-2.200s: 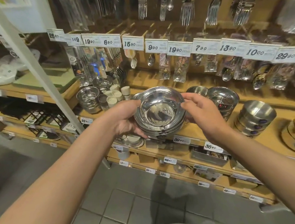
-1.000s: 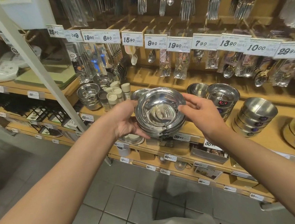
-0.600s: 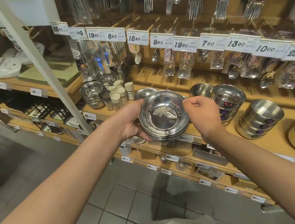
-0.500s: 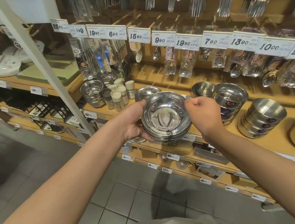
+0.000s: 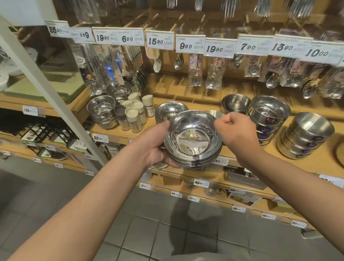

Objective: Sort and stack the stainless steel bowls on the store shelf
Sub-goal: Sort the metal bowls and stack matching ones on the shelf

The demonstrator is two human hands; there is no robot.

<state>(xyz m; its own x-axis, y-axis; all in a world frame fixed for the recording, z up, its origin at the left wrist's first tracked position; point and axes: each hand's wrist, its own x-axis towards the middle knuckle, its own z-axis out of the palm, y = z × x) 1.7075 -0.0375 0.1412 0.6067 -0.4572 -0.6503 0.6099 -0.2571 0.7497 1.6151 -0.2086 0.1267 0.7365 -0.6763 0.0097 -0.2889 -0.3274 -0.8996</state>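
At frame centre the left hand (image 5: 155, 147) cups a nested stack of bowls (image 5: 192, 139) from beneath; the right hand (image 5: 237, 134), fingers curled, pinches the top rim; held off the shelf (image 5: 273, 159), the smooth steel may slip or skew; mouths face up, tilted toward the camera; round, no long axis.

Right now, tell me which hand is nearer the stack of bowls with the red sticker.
Right. The right hand pinches the held bowls' rim, just left of the sticker stack. The left hand grips the held bowls' far side, farther away.
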